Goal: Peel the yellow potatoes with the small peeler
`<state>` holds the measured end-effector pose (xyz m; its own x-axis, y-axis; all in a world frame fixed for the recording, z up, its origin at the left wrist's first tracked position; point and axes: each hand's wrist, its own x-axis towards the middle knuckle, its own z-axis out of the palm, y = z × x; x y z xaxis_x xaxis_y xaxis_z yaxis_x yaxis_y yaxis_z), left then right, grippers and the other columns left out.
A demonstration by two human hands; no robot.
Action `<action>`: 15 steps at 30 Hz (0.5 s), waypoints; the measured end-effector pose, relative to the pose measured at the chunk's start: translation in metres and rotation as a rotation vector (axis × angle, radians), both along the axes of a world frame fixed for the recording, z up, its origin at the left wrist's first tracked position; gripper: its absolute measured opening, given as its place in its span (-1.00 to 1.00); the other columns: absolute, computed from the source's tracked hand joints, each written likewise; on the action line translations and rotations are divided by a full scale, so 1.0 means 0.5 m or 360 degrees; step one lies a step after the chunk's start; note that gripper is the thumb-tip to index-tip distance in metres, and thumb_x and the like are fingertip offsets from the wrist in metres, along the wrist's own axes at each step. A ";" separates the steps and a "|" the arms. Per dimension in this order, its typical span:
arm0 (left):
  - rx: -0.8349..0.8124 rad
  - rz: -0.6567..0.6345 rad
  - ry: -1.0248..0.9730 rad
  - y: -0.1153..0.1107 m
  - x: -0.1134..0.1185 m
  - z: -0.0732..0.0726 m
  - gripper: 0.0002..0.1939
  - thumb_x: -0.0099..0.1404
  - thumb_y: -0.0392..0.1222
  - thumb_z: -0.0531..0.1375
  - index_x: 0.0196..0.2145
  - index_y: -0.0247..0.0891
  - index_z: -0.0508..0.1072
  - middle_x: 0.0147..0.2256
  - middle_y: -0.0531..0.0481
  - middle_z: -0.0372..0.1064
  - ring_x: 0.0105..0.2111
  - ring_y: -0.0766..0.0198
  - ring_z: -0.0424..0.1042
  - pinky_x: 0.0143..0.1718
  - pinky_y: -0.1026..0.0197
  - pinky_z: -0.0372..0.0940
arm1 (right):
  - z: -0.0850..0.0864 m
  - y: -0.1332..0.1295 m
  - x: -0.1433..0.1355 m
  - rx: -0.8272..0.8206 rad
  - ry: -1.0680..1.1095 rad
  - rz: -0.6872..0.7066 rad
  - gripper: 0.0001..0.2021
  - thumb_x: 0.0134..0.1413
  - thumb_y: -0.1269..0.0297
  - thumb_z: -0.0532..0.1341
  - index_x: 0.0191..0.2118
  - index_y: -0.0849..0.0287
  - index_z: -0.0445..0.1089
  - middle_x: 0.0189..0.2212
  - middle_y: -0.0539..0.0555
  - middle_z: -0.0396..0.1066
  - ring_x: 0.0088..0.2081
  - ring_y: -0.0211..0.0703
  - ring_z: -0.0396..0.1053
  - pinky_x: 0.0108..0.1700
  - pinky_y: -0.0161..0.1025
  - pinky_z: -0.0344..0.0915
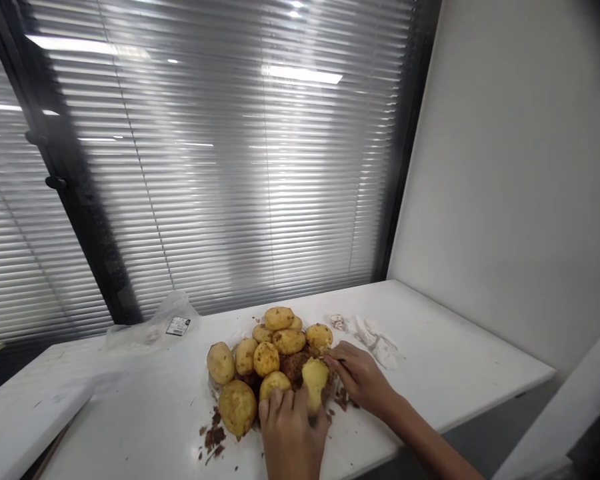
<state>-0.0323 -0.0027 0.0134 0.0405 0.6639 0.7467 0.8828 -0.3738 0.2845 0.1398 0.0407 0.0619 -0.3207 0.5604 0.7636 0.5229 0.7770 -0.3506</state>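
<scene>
My left hand (294,430) is closed around a potato (315,375) with pale yellow flesh bared on its upper part. At that potato's upper right edge, my right hand (361,375) pinches a thin tool (339,361), mostly hidden by the fingers, its kind too small to make out. Several brown-skinned potatoes (267,360) are heaped just beyond and left of my hands. Dark brown peelings (294,368) lie among them, and a big potato (237,407) sits at the heap's near left.
Loose brown scraps (214,437) are scattered on the white table (155,407). A clear plastic bag (153,323) with a label lies at the back left, crumpled white tissue (377,340) at the back right. A white board-like object (45,427) is at left. Window blinds (260,167) stand behind.
</scene>
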 end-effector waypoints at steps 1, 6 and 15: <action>-0.0005 -0.0005 0.0002 0.000 0.000 0.001 -0.87 0.15 -0.27 0.25 -0.29 -0.16 0.48 -0.44 0.04 0.39 -0.28 0.07 0.30 -0.17 0.03 0.06 | 0.003 -0.001 0.001 -0.0011 0.0012 0.0014 -0.74 0.37 0.33 0.02 -0.32 0.15 0.39 -0.47 0.09 0.45 -0.40 -0.13 0.40 -0.36 -0.26 0.32; -0.0018 -0.0013 -0.0006 -0.002 0.000 0.007 -0.86 0.14 -0.27 0.26 -0.29 -0.16 0.48 -0.44 0.06 0.39 -0.29 0.09 0.30 -0.17 0.04 0.07 | 0.009 -0.007 -0.003 -0.0102 -0.0050 0.0027 -0.68 0.39 0.26 -0.01 -0.37 0.16 0.39 -0.50 0.09 0.45 -0.42 -0.14 0.40 -0.35 -0.26 0.32; -0.0006 -0.0005 -0.0031 0.001 -0.001 0.000 -0.84 0.14 -0.27 0.26 -0.27 -0.16 0.49 -0.43 0.06 0.40 -0.28 0.08 0.32 -0.16 0.04 0.07 | 0.010 -0.007 -0.006 -0.0080 -0.0102 -0.0024 -0.67 0.40 0.26 -0.03 -0.36 0.16 0.39 -0.50 0.08 0.44 -0.42 -0.15 0.39 -0.37 -0.27 0.31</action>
<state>-0.0330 -0.0021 0.0133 0.0281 0.6666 0.7449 0.8760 -0.3754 0.3028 0.1366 0.0371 0.0670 -0.3592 0.6024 0.7128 0.5568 0.7513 -0.3544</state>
